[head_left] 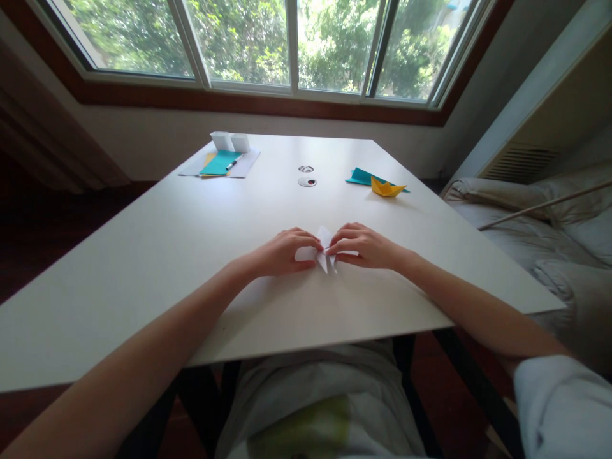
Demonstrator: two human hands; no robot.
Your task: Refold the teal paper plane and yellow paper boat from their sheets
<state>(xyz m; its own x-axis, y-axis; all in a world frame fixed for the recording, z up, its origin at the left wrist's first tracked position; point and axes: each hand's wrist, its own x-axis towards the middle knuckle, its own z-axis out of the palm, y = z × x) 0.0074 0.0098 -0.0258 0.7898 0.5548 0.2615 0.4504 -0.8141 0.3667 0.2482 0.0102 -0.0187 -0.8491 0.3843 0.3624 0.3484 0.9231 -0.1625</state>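
A small piece of folded white paper (323,261) with pointed flaps is on the white table (143,287), near its front edge. My left hand (289,250) pinches its left side between thumb and fingers. From the right, my right hand (362,245) grips the other side with its fingertips. Two narrow points of the paper stick out toward me, and a paler flap shows behind the fingers. The fingers hide part of the folds.
A yellow paper boat (386,187) sits by a teal folded paper (366,177) at the back right. Farther left lie teal sheets (220,162), a pen (234,162) and white box-like pieces (240,143). Round table inserts (306,182) are mid-table; a covered sofa (535,217) stands right.
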